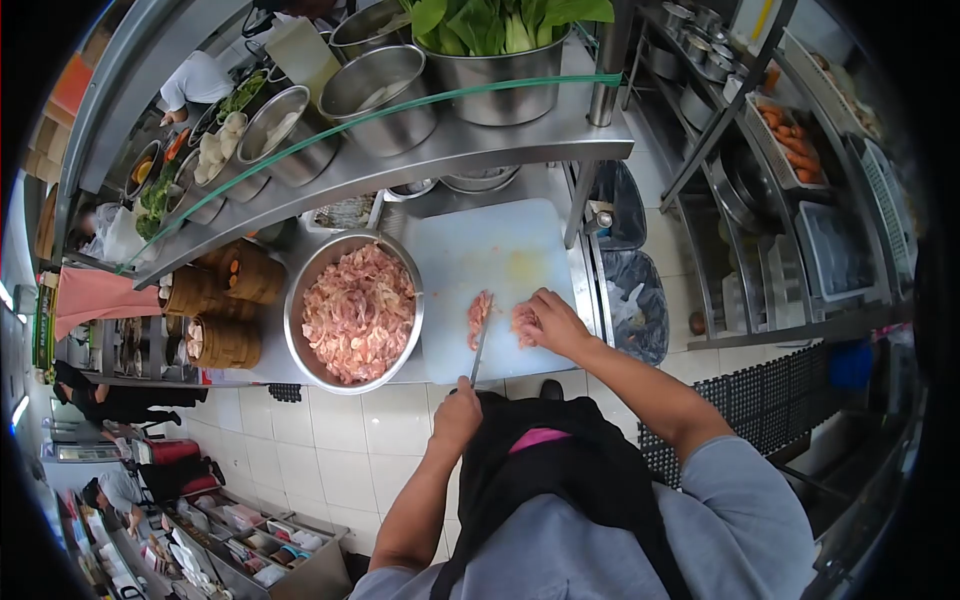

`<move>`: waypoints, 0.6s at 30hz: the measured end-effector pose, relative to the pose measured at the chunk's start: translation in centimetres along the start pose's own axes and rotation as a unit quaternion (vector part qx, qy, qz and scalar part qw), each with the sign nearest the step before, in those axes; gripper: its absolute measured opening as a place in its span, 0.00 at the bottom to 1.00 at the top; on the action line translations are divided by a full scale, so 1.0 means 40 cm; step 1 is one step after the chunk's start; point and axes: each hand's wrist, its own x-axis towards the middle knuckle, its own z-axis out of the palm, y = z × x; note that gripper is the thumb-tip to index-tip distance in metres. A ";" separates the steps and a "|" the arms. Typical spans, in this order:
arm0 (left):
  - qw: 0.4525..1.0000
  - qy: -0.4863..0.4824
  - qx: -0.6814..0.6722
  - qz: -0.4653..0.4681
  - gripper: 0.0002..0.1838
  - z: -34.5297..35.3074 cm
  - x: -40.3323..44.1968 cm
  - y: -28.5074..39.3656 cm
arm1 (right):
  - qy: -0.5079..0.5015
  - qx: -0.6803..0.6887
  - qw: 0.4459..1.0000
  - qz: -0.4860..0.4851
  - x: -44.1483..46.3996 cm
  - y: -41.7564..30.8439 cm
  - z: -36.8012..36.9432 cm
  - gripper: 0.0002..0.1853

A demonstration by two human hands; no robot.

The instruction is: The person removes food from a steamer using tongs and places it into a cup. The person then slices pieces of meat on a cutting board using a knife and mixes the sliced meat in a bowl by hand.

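Observation:
My left hand (pixel 457 412) is closed round the handle of a knife (pixel 482 340), at the near edge of a white cutting board (pixel 450 240). The blade points away from me and lies along the right side of a strip of cut raw meat (pixel 477 318). On the board to the right, my right hand (pixel 550 320) has its fingers curled over a piece of raw meat (pixel 523 322), which they partly hide. Left of the board stands a large steel bowl (pixel 292 310) heaped with raw meat pieces (pixel 360 310).
Above the board runs a steel shelf (pixel 400 165) with several steel pots and leafy greens (pixel 490 25). Bamboo steamers (pixel 225 342) stand left of the bowl. Lined bins (pixel 635 300) are to the right, near a rack with carrots (pixel 790 140). Other people work at far left.

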 end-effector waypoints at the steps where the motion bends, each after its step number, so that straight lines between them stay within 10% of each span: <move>1: 1.000 0.004 0.001 -0.001 0.12 -0.012 0.005 0.006 | -0.031 0.011 0.999 0.016 -0.003 0.004 -0.003 0.14; 18: 0.999 -0.016 -0.033 0.009 0.14 0.067 0.129 0.126 | -0.152 -0.019 0.986 -0.060 0.031 0.027 0.001 0.10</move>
